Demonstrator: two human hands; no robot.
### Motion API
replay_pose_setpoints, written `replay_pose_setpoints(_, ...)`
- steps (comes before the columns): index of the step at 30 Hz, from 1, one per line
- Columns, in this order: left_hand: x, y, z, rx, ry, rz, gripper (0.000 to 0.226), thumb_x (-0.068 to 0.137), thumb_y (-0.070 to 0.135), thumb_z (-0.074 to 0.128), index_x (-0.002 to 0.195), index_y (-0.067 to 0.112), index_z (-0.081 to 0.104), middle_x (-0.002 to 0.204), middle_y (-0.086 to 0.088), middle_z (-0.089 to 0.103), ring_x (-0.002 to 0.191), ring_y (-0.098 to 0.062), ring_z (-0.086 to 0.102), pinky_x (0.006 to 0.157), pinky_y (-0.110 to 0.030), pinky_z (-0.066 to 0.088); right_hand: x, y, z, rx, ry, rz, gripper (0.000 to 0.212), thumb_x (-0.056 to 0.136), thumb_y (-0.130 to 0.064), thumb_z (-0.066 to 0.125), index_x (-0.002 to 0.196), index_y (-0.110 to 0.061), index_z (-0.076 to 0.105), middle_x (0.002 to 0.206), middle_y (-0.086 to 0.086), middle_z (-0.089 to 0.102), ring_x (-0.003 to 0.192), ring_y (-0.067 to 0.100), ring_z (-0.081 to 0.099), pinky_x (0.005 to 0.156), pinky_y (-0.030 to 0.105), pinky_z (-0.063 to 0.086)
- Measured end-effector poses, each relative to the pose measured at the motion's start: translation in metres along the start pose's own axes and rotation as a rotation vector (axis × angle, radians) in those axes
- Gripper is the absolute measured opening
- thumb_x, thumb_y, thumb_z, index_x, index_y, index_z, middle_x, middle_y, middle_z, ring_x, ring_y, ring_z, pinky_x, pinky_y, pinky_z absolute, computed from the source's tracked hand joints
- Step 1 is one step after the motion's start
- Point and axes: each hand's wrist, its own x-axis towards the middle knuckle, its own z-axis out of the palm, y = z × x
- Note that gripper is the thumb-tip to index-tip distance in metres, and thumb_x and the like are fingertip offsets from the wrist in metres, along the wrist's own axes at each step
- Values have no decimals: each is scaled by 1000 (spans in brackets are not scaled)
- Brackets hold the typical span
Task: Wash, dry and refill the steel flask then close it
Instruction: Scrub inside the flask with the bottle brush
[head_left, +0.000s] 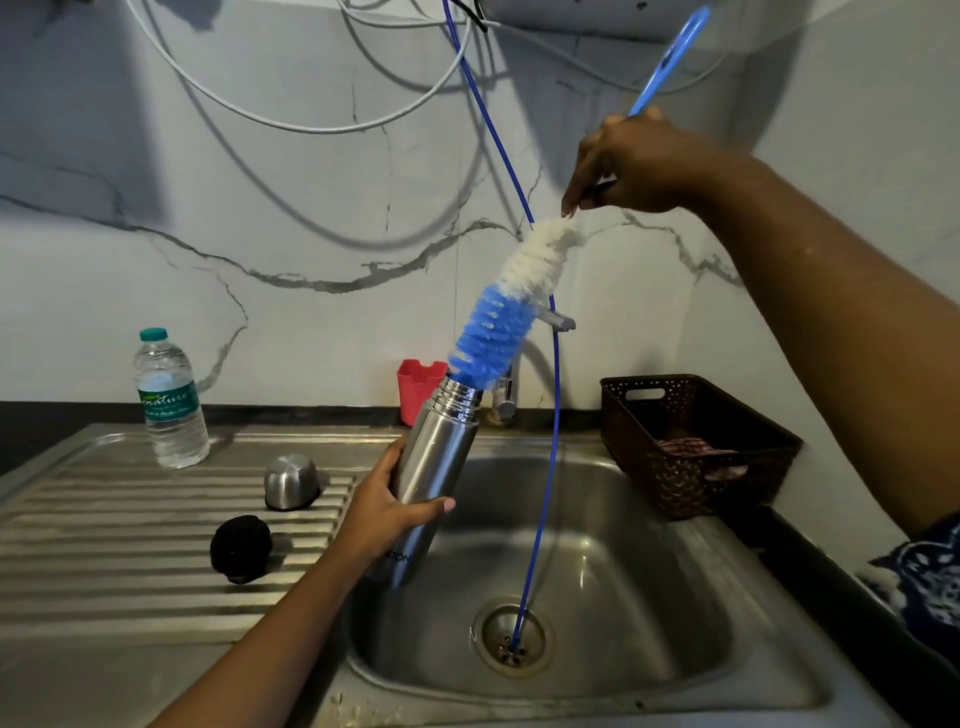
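Observation:
My left hand (387, 512) grips the steel flask (434, 467) round its body and holds it tilted over the sink basin (597, 561), mouth up and to the right. A bottle brush (511, 312) with blue and white bristles has its blue tip at the flask's mouth. My right hand (631, 163) holds the brush's blue handle (670, 57) high above the sink. The flask's steel cup lid (291, 480) and a black stopper (240, 548) lie on the ribbed drainboard (104, 545) at the left.
A plastic water bottle (169, 400) stands at the back of the drainboard. A red cup (418, 389) and the tap (506, 397) sit behind the basin. A brown basket (691, 441) holding a cloth is on the right. A thin blue tube (556, 415) hangs down into the drain (511, 636).

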Motion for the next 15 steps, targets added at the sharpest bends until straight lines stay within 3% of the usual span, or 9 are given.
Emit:
replay_pose_setpoints(6,-3,-4,-1,20,-25,18,98,42,55,84,130,31,48,115,13,61,103,-6,60,82,-21,49,3,-8,2,89,-82,-63,21,87,-12,63,104,-23,72,93,-7,59,91,11,42,82,31,27)
replay_pose_setpoints(9,-4,-3,1,53,-28,38,98,44,55,84,131,26,50,116,9,63,103,-6,61,80,-11,46,3,-3,-2,223,-204,-1,22,86,-8,64,104,-17,72,85,-13,57,85,11,48,78,25,32)
replay_pose_setpoints(12,-6,-1,1,67,-9,52,96,48,46,87,133,23,49,116,7,62,101,-5,60,75,-6,43,2,3,-1,289,-305,96,23,87,-7,63,107,-13,70,95,-3,64,85,10,53,75,21,36)
replay_pose_setpoints(15,-8,0,0,126,-6,83,95,50,46,85,134,25,48,117,7,62,101,-5,60,76,-8,43,3,6,3,300,-357,162,23,86,-8,64,108,-14,70,101,1,67,90,13,55,83,25,37)
